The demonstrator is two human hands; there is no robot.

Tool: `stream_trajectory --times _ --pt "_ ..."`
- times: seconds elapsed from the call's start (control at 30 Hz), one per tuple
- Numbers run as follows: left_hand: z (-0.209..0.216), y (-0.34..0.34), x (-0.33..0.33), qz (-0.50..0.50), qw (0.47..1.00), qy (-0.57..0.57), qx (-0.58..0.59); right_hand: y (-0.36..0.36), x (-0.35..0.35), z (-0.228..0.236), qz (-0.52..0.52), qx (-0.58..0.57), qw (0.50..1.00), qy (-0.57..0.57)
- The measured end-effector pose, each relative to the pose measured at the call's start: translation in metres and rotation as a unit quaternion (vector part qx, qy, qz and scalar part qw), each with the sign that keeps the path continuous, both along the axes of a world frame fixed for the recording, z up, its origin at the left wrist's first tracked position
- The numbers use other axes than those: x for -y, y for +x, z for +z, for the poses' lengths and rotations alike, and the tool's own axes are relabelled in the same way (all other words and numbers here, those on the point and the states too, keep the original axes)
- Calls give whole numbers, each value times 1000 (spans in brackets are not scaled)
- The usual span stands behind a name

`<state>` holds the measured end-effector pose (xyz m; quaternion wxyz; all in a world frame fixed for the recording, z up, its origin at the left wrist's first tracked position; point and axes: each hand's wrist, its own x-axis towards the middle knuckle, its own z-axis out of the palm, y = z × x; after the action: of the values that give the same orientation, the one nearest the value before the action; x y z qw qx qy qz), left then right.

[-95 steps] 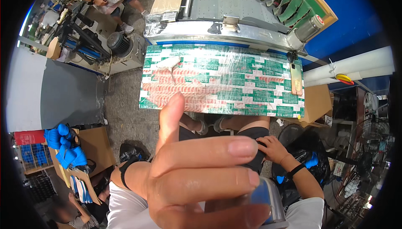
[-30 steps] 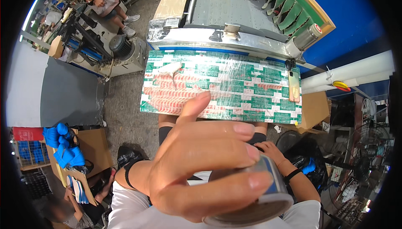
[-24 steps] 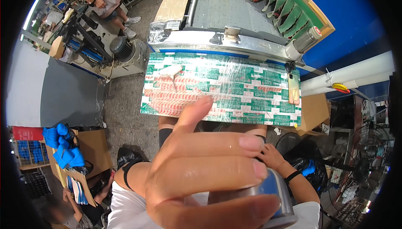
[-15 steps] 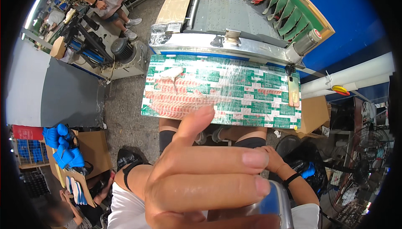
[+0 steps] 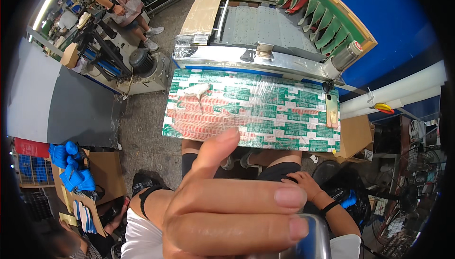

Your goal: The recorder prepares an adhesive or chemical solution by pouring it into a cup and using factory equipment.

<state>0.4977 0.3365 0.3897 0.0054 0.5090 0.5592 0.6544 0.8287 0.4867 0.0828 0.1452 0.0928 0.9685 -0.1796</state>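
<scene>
My left hand (image 5: 232,211) is very close, filling the lower middle. Its fingers curl around a shiny metal object (image 5: 318,237) with blue reflections, mostly hidden behind them, so I cannot name its kind. The thumb points up and away from the fingers. My right hand (image 5: 305,185), with a black band at the wrist, rests on my right thigh near the knee, fingers apart and holding nothing. Beyond both hands is a work board (image 5: 284,133) covered in green, white and red printed tape. A crumpled white piece (image 5: 196,90) lies on its left part, a phone (image 5: 333,109) at its right edge.
Behind the board stands a machine with a metal rail (image 5: 222,55) and grey slatted bed (image 5: 265,24). A rack of green and red pieces (image 5: 327,27) is at far right. Blue bundles (image 5: 71,164) sit at left. A fan (image 5: 410,190) stands right; co-workers are at far left and lower left.
The view has tilted slightly, so the board and machine sit lower in it. My left thumb has shifted a little down. My right hand's fingers are spread more on the thigh.
</scene>
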Motion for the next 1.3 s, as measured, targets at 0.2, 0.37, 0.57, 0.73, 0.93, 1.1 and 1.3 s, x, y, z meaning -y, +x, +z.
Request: stream_trajectory --times 0.2,0.37,0.57,0.73,0.93,1.1,1.3 --pt "-3 -3 -8 -21 999 41 -3 2 1 -1 -47 -12 998 -46" --pt "-18 -17 -25 -49 996 68 2 11 1 -10 -19 13 1000 -22" --pt "-2 -27 -11 -95 992 -76 -42 -5 1 15 -14 21 999 -35" --pt "-8 -46 -12 -165 979 -95 -78 4 -2 -4 -52 -29 993 -103" --pt "-17 -53 -15 -215 968 -82 -101 28 -10 -54 -66 6 976 -206" --pt "-25 -49 -16 -190 974 -61 -106 30 -8 -56 -63 8 979 -191" --pt "-23 -52 -16 -211 970 -70 -94 -4 -4 9 -12 24 998 -52"
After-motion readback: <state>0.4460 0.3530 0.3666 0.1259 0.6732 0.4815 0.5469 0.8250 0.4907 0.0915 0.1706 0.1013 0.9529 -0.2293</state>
